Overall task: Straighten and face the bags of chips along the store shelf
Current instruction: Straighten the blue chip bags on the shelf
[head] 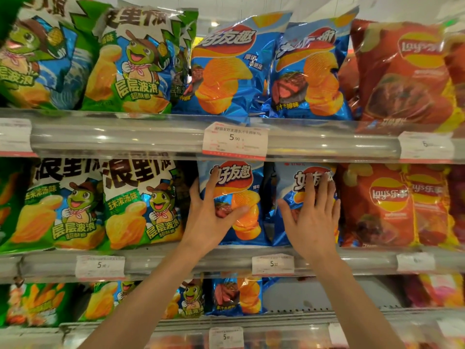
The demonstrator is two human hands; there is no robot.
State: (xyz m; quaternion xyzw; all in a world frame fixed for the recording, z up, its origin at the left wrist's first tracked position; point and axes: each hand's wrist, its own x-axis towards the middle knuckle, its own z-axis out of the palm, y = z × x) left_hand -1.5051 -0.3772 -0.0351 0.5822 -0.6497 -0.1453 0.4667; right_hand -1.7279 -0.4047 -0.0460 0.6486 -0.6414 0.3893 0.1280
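Head view looks down two bare forearms to the middle shelf, where both hands lie flat on blue chip bags. Nearest, the left hand [211, 212] has its fingers spread and straight against the front of the left blue bag [241, 205], thumb out to the right over the printed chips, nothing pinched. Just right of it, the right hand [312, 212] presses its spread fingers on the right blue bag [297, 182], which stands turned a little, its logo partly hidden under the fingertips. These bags look light, puffy with air and slick-skinned, their contents brittle, so in my judgement they want a gentle flat push or a hold at the side seams, never a squeeze at the belly. Left of the left hand stand green bags [141, 202]; right of the right hand, red bags [380, 205]. Under the palms runs the shelf rail [176, 263] with price tags. Farther up, beyond the fingertips, the upper shelf [125, 137] carries the same green, blue and red rows, the blue pair leaning.
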